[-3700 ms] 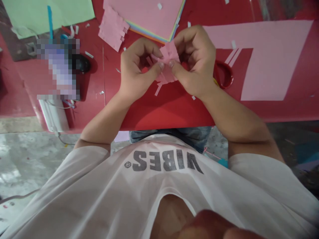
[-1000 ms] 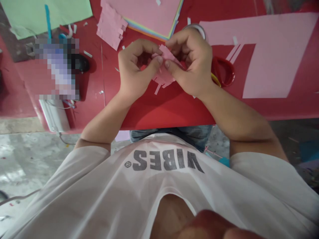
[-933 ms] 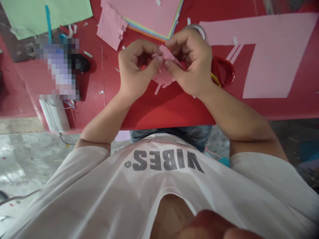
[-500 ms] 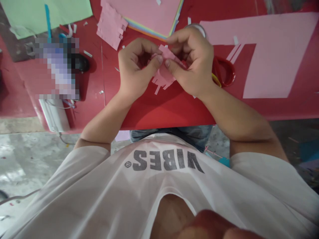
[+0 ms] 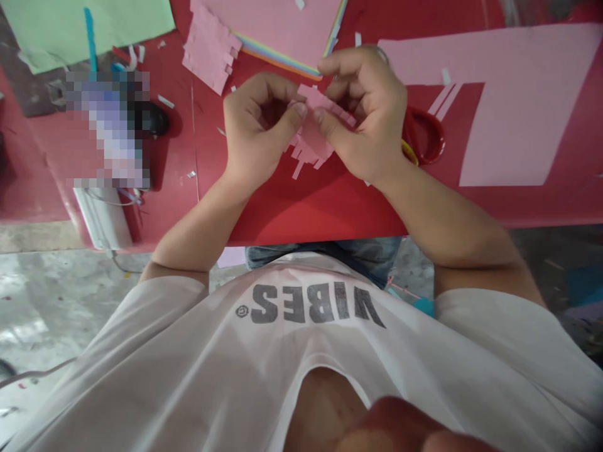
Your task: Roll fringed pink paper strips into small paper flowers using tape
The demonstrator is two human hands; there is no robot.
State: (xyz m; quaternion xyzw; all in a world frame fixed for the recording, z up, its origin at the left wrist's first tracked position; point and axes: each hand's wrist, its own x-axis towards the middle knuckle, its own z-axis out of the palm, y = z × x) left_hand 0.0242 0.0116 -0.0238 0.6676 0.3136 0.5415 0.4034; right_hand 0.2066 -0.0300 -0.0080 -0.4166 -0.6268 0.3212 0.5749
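Table (image 5: 320, 220), red, qty 1. Fringed pink paper (image 5: 311, 141), 1 pc., strip ends sticking out; loc. betw. both hands, just in from table's near edge. L hand (image 5: 257, 125): clamped on paper's left side, thumb on top, other fingertips partly hidden. R hand (image 5: 370, 103): clamped on its right side, thumb on top, index finger raised clear. Woven pink square (image 5: 211, 50), 1 pc., tabbed edges, farther from near edge, beside paper stack (image 5: 277, 31), pink on top, w/ yellow, blue & orange edges showing. Large pink sheet (image 5: 506, 125), 1 pc., notched, toward table's right end. Red looped handle (image 5: 443, 141) w/ yellow part, nr R wrist, partly hidden. Table's left end: green sheet (image 5: 89, 28), blue strip (image 5: 90, 44), black rounded obj. (image 5: 155, 119), white box (image 5: 104, 220) w/ cord, at near edge.
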